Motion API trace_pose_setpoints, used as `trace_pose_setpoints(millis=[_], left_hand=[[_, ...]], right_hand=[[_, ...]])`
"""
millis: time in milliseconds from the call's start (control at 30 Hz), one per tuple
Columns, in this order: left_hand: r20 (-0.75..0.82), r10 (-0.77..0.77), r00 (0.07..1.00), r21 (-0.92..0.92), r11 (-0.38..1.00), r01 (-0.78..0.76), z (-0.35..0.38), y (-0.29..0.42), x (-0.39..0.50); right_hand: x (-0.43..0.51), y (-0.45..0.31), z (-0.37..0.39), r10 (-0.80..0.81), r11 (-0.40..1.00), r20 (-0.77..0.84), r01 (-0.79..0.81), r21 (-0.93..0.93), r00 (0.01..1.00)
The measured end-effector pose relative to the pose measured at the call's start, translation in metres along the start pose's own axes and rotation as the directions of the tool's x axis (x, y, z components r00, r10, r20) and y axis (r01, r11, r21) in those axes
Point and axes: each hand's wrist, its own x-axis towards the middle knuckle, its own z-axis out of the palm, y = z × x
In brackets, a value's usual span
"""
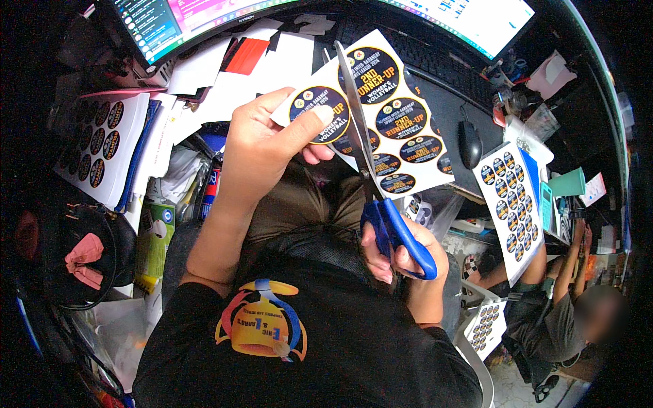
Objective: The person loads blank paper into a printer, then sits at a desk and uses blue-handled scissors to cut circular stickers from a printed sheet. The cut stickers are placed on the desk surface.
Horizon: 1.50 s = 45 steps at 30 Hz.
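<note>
In the middle of the view, my left hand (pixel 262 143) pinches a printed sheet of round black labels (pixel 403 122) near its left edge, its thumb over one round label (pixel 319 115). A pair of scissors with blue handles (pixel 400 237) is held in my right hand (pixel 423 255), fingers in the loops. The scissor blades (pixel 355 102) point up and lie across the sheet, between the pinched label and the larger part. The lower part of the sheet hangs over my lap.
A monitor (pixel 245 19), a keyboard (pixel 428 71) and a black mouse (pixel 469 144) are ahead. Label sheets lie in a left stack (pixel 102 137) and at right (pixel 510 204). White papers (pixel 293 53) cover the desk's left part. Another person (pixel 546 326) is at the lower right.
</note>
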Motion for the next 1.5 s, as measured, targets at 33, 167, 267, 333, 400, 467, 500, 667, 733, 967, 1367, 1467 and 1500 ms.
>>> trace_pose_setpoints(millis=[33, 167, 267, 333, 400, 467, 500, 667, 733, 967, 1367, 1467, 1500], left_hand=[[0.004, -0.015, 1.0, 0.01, 1.0, 0.015, -0.001, 0.001, 0.0], [0.034, -0.027, 0.999, 0.052, 0.998, 0.025, -0.004, 0.006, 0.002], [0.054, -0.044, 0.998, 0.052, 0.998, 0.041, -0.007, 0.008, 0.002], [0.067, -0.036, 0.997, 0.055, 0.998, 0.032, -0.009, 0.008, 0.002], [0.081, -0.058, 0.995, 0.07, 0.996, 0.052, -0.012, 0.008, 0.004], [0.091, -0.068, 0.994, 0.052, 0.997, 0.063, -0.013, 0.008, 0.006], [0.096, -0.067, 0.993, 0.027, 0.998, 0.064, -0.012, 0.006, 0.007], [-0.082, 0.022, 0.996, -0.233, 0.972, -0.041, 0.003, -0.013, 0.01], [-0.142, 0.044, 0.989, -0.201, 0.977, -0.072, 0.006, -0.02, 0.01], [-0.062, 0.059, 0.996, -0.085, 0.994, -0.064, 0.009, -0.023, 0.006], [-0.036, 0.028, 0.999, -0.022, 0.999, -0.029, 0.005, -0.016, 0.004], [-0.021, 0.005, 1.0, -0.007, 1.0, -0.005, 0.003, -0.012, 0.004], [-0.017, -0.005, 1.0, -0.002, 1.0, 0.004, 0.003, -0.011, 0.004]], right_hand=[[-0.001, -0.001, -0.001, 0.009, 1.0, -0.001, -0.009, 0.002, 1.0], [-0.003, -0.003, -0.003, 0.017, 1.0, 0.015, -0.017, -0.013, 1.0], [-0.004, -0.005, -0.003, 0.032, 0.999, 0.009, -0.032, -0.004, 0.999], [-0.005, -0.006, -0.003, 0.051, 0.999, 0.0, -0.051, 0.013, 0.999], [-0.005, -0.007, -0.003, 0.063, 0.998, -0.006, -0.063, 0.022, 0.998], [-0.005, -0.007, -0.003, 0.078, 0.997, -0.014, -0.078, 0.02, 0.997], [-0.004, -0.006, -0.002, 0.072, 0.997, -0.033, -0.07, 0.041, 0.997], [0.011, 0.018, 0.004, -0.004, 0.997, -0.02, 0.003, -0.071, 1.0], [0.015, 0.026, 0.007, -0.05, 0.984, -0.025, 0.045, -0.171, 0.998], [0.021, 0.027, 0.008, -0.119, 0.989, -0.059, 0.113, -0.099, 0.991], [0.012, 0.019, 0.005, -0.049, 0.998, -0.048, 0.047, -0.036, 0.998], [0.01, 0.016, 0.004, -0.045, 0.998, -0.031, 0.043, -0.046, 0.999], [0.009, 0.015, 0.003, -0.036, 0.998, -0.03, 0.035, -0.051, 0.999]])
